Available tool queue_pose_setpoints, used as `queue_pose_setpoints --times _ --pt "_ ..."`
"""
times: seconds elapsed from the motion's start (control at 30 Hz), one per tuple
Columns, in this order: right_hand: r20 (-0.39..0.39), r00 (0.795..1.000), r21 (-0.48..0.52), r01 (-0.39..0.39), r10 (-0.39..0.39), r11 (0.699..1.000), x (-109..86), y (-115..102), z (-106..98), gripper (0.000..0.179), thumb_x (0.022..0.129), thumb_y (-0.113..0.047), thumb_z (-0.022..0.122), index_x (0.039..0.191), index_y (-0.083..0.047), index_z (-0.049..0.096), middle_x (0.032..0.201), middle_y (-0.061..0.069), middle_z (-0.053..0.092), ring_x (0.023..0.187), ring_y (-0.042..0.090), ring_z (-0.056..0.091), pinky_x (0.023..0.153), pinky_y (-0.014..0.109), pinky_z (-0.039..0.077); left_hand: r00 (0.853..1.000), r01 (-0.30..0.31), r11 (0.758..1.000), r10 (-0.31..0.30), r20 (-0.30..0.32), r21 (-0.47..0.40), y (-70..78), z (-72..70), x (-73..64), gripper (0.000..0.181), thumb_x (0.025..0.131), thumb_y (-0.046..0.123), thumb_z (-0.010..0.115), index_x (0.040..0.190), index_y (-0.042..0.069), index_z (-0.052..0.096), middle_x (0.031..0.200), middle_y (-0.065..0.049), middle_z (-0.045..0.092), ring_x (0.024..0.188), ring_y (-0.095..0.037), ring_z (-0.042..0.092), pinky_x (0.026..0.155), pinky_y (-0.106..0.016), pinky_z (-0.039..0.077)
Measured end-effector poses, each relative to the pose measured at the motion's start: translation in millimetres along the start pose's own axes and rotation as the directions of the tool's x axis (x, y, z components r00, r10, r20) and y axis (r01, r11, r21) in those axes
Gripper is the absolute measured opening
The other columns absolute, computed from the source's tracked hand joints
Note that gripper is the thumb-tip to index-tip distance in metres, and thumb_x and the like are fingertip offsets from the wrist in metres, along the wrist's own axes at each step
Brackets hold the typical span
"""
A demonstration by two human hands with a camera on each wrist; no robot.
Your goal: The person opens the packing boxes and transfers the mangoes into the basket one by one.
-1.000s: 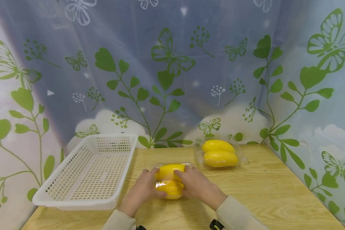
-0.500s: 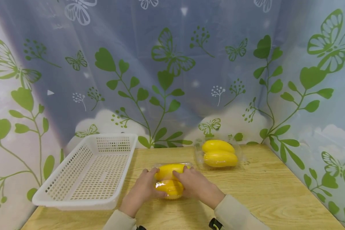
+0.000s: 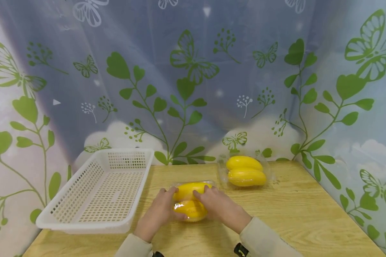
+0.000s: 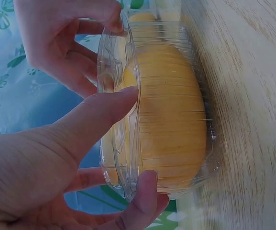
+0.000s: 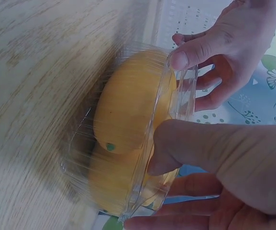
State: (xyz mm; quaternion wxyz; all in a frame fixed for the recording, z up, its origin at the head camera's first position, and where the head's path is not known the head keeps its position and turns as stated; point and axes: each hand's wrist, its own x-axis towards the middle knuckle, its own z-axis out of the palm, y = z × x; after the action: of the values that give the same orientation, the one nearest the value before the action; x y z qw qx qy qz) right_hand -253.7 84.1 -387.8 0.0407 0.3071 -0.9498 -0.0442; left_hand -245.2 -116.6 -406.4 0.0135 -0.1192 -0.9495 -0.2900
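Note:
A clear plastic clamshell box (image 4: 176, 190) with two oval yellow fruits (image 3: 193, 210) inside sits on the wooden table, between the two hands. The left hand (image 3: 159, 212) grips its left side, the thumb on the near rim and fingers round the lid edge, as the left wrist view shows. On the other side the right hand (image 3: 223, 207) holds the same rim between thumb and fingers. Through the plastic, the right wrist view shows a small green spot on one fruit (image 5: 123, 105). The lid lies over the box; whether it is fully pressed down, I cannot tell.
To the left stands a white perforated plastic basket (image 3: 133, 223) with nothing visible in it. A second clear box (image 3: 223, 175) holding two yellow fruits rests at the back right of the wooden table (image 3: 292, 214). A patterned curtain (image 3: 206, 107) hangs right behind.

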Motion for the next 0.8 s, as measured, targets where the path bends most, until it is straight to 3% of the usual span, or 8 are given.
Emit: queue_pose_setpoints --times 0.4,0.8 --pt "0.051 0.999 0.027 0.016 -0.017 0.999 1.5 3.0 -2.3 0.063 0.087 -0.012 0.083 0.145 -0.015 0.059 0.125 0.022 0.069 0.109 0.037 0.07 0.089 0.044 0.062 1.0 0.007 1.0 -0.007 0.015 -0.004 -1.0 0.5 1.7 0.085 0.069 0.03 0.097 0.139 0.002 0.057 0.124 -0.025 0.058 0.101 -0.03 0.063 0.091 -0.054 0.058" --pt "0.073 0.997 0.017 -0.008 0.006 1.0 3.2 2.0 -1.9 0.06 0.092 -0.002 0.075 0.148 -0.017 0.057 0.131 0.023 0.066 0.104 0.036 0.071 0.084 0.041 0.064 1.0 0.024 1.0 -0.024 0.017 -0.005 0.0 -0.3 2.6 0.084 0.07 0.031 0.096 0.139 0.004 0.057 0.124 -0.024 0.059 0.102 -0.03 0.063 0.091 -0.053 0.058"
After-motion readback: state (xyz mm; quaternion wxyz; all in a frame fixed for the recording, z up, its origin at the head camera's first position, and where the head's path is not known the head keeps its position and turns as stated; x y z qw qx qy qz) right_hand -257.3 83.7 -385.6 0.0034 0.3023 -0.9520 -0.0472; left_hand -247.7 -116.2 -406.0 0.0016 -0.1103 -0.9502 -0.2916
